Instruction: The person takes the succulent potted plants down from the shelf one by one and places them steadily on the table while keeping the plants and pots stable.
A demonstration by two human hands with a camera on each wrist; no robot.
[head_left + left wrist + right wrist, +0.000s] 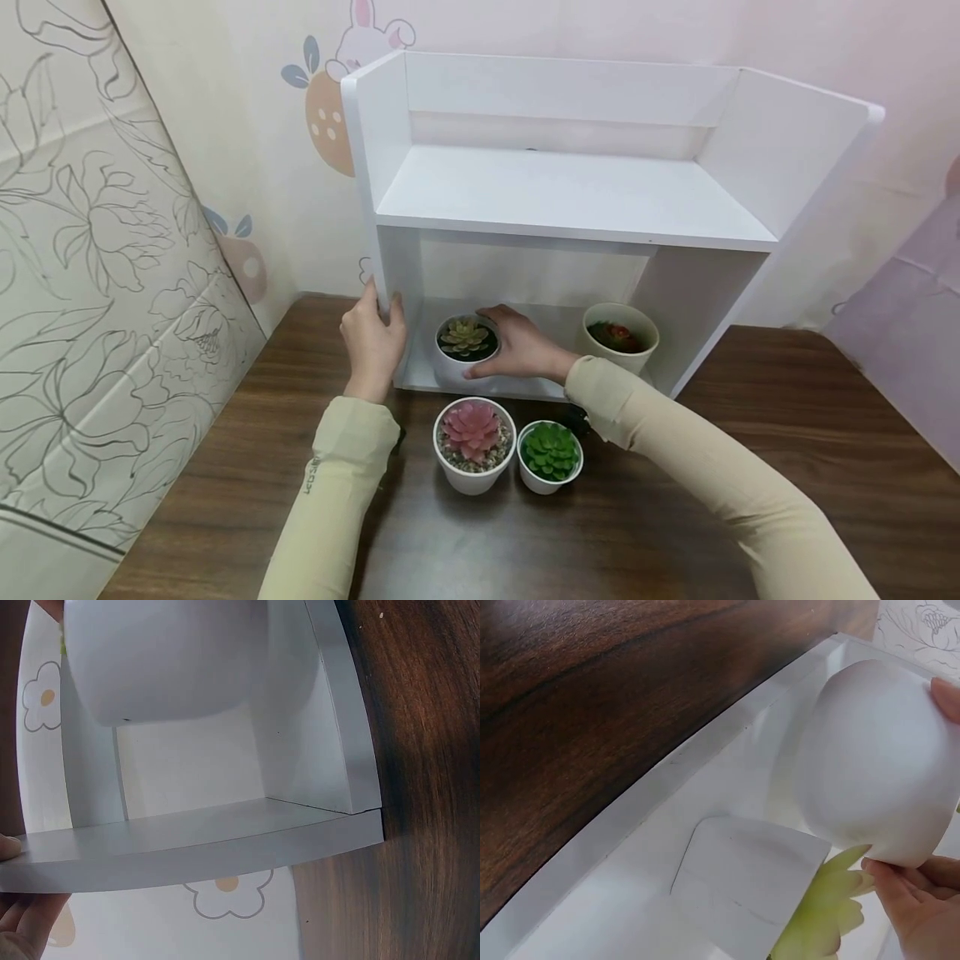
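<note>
My right hand [522, 343] grips a round white pot [447, 367] holding a yellow-green succulent [465, 336], inside the lower compartment near its left wall. In the right wrist view, thumb and fingers span this pot [877, 761] on opposite sides. A smaller white pot [742, 874] with pale green leaves stands beside it on the shelf; the head view does not show this one. With my left hand [372, 340] I hold the front edge of the white shelf unit's left side panel [367, 192], thumb inside and fingers outside.
A cream pot [621, 358] with a red-centred plant stands at the compartment's right. In front of the unit, a pink succulent pot [472, 479] and a smaller green succulent pot [543, 483] sit on the brown wooden table [637, 533]. An upper shelf [570, 187] spans above my hands.
</note>
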